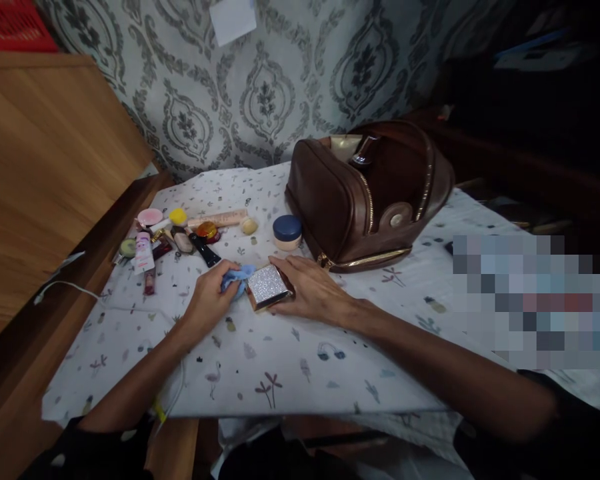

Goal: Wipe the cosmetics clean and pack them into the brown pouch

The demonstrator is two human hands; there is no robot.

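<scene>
My right hand (pixel 313 290) grips a square makeup compact (pixel 269 287) with a silver glitter lid and gold edges, fingers along its far side and thumb at the near side. In my left hand (pixel 210 293) a crumpled light blue cloth (pixel 237 277) is pinched, touching the compact's left edge. Just beyond my hands stands a round jar (pixel 287 233) with a dark blue lid. A brown leather bag (pixel 330 200) sits behind my right hand, unzipped, with a shiny metallic item (pixel 365 152) showing at its mouth.
Several cosmetics lie at the left, among them a pink-white tube (pixel 143 252), a black-handled brush (pixel 204 250) and a long beige tube (pixel 220 219). A white cable (pixel 80 288) crosses the patterned tablecloth (pixel 310 380). A wooden panel (pixel 55 153) rises at the left.
</scene>
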